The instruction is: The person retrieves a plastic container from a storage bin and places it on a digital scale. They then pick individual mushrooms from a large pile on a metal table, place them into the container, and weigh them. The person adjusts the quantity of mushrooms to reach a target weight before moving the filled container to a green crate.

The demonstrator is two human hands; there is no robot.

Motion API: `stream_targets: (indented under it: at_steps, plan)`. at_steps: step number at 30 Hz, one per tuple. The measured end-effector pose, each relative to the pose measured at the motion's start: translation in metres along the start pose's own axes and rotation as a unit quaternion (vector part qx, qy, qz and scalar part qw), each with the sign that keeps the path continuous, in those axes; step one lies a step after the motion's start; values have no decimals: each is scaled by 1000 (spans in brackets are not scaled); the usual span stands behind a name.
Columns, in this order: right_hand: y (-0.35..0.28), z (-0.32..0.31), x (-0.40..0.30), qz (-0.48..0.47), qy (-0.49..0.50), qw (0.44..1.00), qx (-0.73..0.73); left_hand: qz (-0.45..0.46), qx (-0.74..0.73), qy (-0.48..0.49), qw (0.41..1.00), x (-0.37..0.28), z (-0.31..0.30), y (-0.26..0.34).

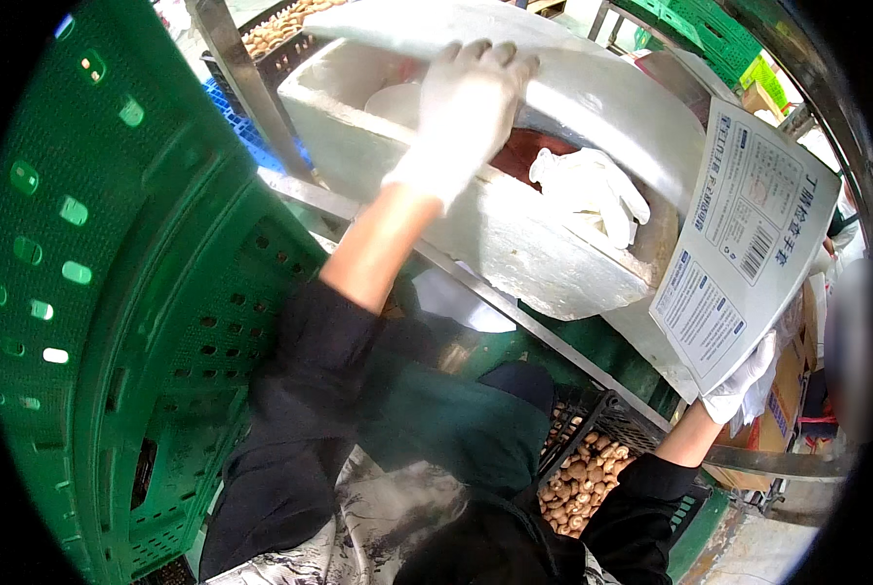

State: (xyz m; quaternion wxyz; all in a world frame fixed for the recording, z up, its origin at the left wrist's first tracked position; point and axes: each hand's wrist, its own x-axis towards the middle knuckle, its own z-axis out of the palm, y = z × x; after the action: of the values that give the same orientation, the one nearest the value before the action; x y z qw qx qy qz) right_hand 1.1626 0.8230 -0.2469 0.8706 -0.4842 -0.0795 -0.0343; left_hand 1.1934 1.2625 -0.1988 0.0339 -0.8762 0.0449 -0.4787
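My left hand [469, 121], in a white glove, reaches over a white foam box [436, 197]. Its fingers bend over the near edge of the foam lid [612, 110]; the thumb is hidden. The lid sits askew, leaving a gap along the near side. Crumpled white gloves [590, 186] lie in the box's right end, beside a reddish-brown surface [528, 150]. On the right, my white-gloved right hand [744, 380] grips the lower edge of a printed white glove carton [755, 234], tilted against the box's right end. Thin clear plastic hangs by that hand.
A large green plastic crate [136, 292] stands close on the left. Metal frame rails [466, 289] run beneath the foam box. A black crate holds mushrooms [583, 475] below my right arm. More mushrooms [283, 25] fill a far crate. Brown cardboard [780, 402] is at right.
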Motion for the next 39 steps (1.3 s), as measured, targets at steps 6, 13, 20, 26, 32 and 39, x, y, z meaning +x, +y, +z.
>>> stream_targets:
  at_steps: [6,13,20,26,32,39]
  plan:
    - [13,-9,2,-3,-36,999,0,-21,-82,-40,996,-46,-13,11]
    - [13,-12,-12,-5,-17,1000,-24,-190,-348,-212,893,-136,-51,52]
    - [92,4,-53,140,-37,987,-69,-312,-254,-640,654,-266,28,73]
    - [181,17,-120,382,-148,911,-45,-380,-253,-602,655,-307,62,53]
    - [201,82,-132,445,-325,833,57,-434,-289,-593,614,-335,2,80]
    - [170,119,-132,472,-333,812,90,-487,-317,-563,587,-354,-21,93]
